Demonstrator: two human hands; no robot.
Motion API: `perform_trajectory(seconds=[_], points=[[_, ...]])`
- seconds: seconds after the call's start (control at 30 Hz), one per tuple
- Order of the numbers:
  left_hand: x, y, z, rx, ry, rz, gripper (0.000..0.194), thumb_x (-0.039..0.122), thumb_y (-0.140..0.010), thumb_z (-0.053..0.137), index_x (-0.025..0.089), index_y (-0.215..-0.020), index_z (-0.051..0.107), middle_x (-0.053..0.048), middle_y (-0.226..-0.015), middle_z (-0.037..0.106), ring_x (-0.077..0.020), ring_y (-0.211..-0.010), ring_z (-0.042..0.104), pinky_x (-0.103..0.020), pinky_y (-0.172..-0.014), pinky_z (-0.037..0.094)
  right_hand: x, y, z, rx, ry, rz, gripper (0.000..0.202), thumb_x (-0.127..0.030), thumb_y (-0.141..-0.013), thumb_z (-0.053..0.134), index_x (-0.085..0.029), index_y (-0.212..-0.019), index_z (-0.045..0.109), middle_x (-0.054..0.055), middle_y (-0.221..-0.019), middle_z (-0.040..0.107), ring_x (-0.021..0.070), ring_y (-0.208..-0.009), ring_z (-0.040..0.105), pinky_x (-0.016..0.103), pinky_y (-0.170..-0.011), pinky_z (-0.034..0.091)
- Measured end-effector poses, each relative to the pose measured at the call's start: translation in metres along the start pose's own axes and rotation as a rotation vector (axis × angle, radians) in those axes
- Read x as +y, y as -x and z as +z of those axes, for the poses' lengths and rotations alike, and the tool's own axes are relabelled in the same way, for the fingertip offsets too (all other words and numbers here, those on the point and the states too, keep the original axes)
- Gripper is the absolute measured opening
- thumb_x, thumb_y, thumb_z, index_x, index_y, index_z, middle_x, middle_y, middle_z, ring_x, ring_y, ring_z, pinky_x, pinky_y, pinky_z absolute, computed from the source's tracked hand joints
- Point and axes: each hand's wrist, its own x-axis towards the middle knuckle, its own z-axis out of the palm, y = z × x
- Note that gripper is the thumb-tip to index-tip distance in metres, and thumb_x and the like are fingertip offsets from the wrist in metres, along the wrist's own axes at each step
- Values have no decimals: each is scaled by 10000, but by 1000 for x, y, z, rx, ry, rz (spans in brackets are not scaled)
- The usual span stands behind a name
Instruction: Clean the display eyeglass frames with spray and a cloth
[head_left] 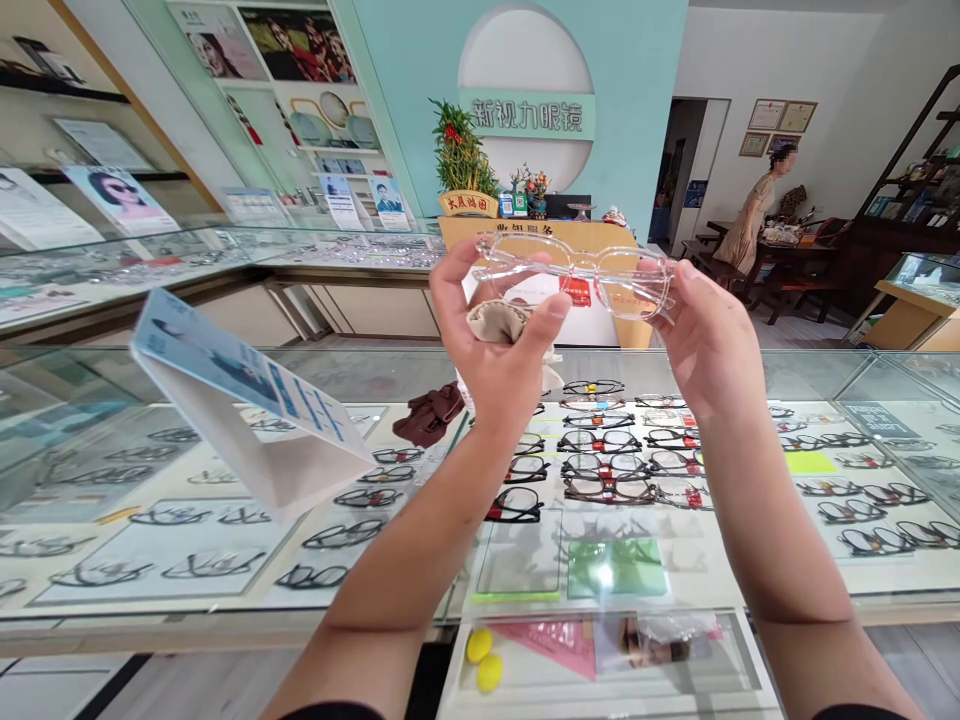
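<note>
A pair of clear-framed eyeglasses [585, 268] is held up in front of me, above the glass display counter. My left hand [499, 335] grips its left end and also has a bunched beige cloth [496, 322] tucked in the palm. On the other side, the fingertips of my right hand [709, 330] pinch the frame's right end. A small red label [577, 290] shows around the middle of the glasses. Below my hands, rows of dark-framed eyeglasses [600, 440] lie in the display.
A folded advertising card [247, 400] stands on the counter at left, near a dark brown cloth [427, 415]. An open drawer [600, 690] at the front holds two yellow objects [484, 660]. Farther back are a reception desk [630, 240] and a person [754, 215].
</note>
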Motion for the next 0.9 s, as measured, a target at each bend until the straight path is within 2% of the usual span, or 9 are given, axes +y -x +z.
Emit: perform_trajectory(seconds=[0.03,0.1,0.17,0.2,0.3,0.43,0.67,0.77,0.9], points=[[4,-1,1,45,77,-25,757,671,-746,928,407,-1361,574,-68,-1303,747,-211,-891,724,-316,-582,503,-1,0,-1,-2,17,-25,517,-727,-961,623,-314,-1192,830,74,-1344,809,324,-1285,746,542,-1042,616],[13,-4,3,96,240,-136,629,604,-719,984,337,-1180,648,-26,-1069,774,-100,-594,544,-259,-462,354,-3,-1,-5,-48,68,-93,527,-737,-962,617,-349,-1258,816,50,-1360,796,312,-1287,737,537,-1054,611],[20,-6,4,10,368,-350,531,607,-738,975,273,-1014,670,15,-898,731,-33,-482,362,-222,-405,226,-5,-1,-8,-129,160,-186,513,-699,-928,701,-402,-1338,783,15,-1387,770,305,-1324,706,552,-1110,583],[22,-7,4,-53,419,-467,514,629,-761,953,251,-967,672,26,-838,703,-19,-461,322,-208,-390,193,-7,-1,-9,-170,218,-237,519,-661,-900,760,-424,-1362,770,2,-1396,757,306,-1350,685,564,-1145,561],[23,-10,5,-211,502,-767,509,683,-850,861,224,-1006,701,26,-773,681,-12,-418,336,-187,-358,184,-11,0,-9,-240,360,-364,503,-553,-854,853,-440,-1339,785,3,-1378,736,319,-1389,642,595,-1212,500],[22,-10,6,-307,557,-992,560,725,-917,768,227,-1169,721,9,-762,699,-26,-377,390,-183,-344,218,-14,3,-6,-233,439,-457,403,-499,-889,842,-431,-1285,817,28,-1347,736,335,-1367,641,620,-1212,490],[22,-8,8,-398,630,-1174,577,706,-945,741,206,-1233,749,14,-670,688,-37,-354,412,-175,-337,250,-15,3,-9,-224,481,-440,310,-505,-847,901,-449,-1148,851,24,-1332,758,380,-1398,612,691,-1205,466],[21,-8,8,-420,627,-1193,571,705,-953,729,219,-1253,751,22,-668,683,-45,-353,414,-182,-326,245,-16,2,-9,-195,485,-389,275,-522,-816,931,-425,-1061,851,32,-1317,772,395,-1427,588,710,-1224,450],[17,-7,8,-490,520,-1155,615,746,-938,716,213,-1244,750,1,-736,693,-51,-382,414,-198,-329,230,-13,1,-7,-229,436,-417,260,-536,-842,908,-400,-1048,827,25,-1352,760,354,-1370,636,645,-1240,481]])
